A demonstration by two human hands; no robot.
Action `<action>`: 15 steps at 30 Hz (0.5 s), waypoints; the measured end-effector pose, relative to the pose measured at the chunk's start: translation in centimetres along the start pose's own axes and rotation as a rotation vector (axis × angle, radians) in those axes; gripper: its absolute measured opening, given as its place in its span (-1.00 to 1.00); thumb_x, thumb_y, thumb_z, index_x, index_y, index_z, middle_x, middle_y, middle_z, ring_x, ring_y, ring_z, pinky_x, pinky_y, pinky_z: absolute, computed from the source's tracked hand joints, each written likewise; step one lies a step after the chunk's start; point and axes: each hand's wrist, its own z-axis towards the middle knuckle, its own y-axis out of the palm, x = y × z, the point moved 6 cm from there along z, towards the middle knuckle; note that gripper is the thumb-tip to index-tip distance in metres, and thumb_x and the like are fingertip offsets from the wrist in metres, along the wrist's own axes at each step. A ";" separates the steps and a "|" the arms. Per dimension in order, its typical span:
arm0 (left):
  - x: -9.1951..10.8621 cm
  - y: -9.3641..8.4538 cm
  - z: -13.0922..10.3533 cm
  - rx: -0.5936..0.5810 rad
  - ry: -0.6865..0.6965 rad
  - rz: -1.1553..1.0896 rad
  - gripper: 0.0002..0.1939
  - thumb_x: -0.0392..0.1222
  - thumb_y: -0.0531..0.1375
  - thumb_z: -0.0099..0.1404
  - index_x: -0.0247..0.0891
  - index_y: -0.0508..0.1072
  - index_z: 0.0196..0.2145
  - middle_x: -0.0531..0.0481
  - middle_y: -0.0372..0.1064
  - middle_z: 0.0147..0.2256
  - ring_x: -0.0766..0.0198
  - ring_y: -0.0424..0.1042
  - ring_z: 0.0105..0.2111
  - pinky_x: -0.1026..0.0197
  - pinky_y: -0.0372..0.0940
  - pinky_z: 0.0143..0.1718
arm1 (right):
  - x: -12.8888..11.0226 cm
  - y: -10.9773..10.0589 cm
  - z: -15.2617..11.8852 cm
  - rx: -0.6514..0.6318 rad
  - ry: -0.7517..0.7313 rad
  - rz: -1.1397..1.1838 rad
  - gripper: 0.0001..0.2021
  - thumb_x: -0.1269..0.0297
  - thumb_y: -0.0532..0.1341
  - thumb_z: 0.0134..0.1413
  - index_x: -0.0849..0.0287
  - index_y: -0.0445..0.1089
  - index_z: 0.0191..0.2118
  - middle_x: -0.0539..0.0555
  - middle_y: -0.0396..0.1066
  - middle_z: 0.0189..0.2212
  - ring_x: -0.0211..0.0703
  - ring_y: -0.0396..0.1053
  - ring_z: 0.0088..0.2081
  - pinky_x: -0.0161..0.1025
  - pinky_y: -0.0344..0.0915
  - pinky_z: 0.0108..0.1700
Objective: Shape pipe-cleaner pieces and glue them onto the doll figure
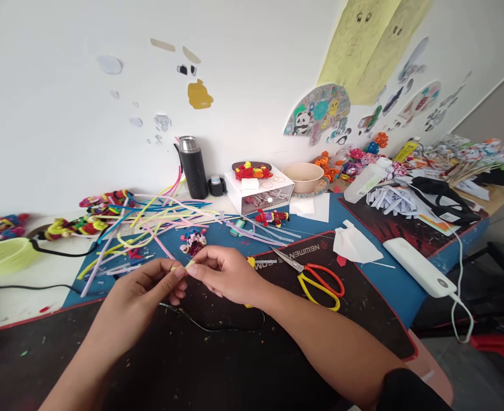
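Observation:
My left hand (pixel 146 288) and my right hand (pixel 226 274) meet above the black desk mat, their fingertips almost touching. Each pinches at a small yellow fuzzy piece (pixel 190 264), mostly hidden by the fingers, like a bit of pipe cleaner. Just beyond the fingertips sits a small figure (pixel 193 242) of twisted pipe cleaners with a dark red body. Long loose pipe cleaners (pixel 149 214) in yellow, pink, blue and lilac lie behind my left hand. To the right of my right hand, scissors (pixel 315 282) with one red and one yellow handle rest with blades slightly apart.
A black thermos (pixel 193 168) stands by the wall, beside a white box (pixel 258 191) and a beige bowl (pixel 303 177). On the right lie a white power bank (pixel 418 267) with a cable, crumpled tissue (pixel 357 242) and a white bottle (pixel 367 180). A thin black cord (pixel 204 328) crosses the mat (pixel 149 365).

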 end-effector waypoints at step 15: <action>-0.4 0.2 -0.5 -0.059 0.041 0.081 -0.50 0.41 0.39 0.29 -0.10 0.65 -0.37 0.06 0.57 -0.47 0.14 0.54 -0.44 0.19 0.49 -0.39 | 0.1 -0.3 0.0 0.013 -0.018 0.031 -0.69 -0.01 0.46 0.32 0.10 0.46 -0.19 -0.16 0.33 -0.58 -0.32 0.22 -0.59 -0.33 0.15 -0.51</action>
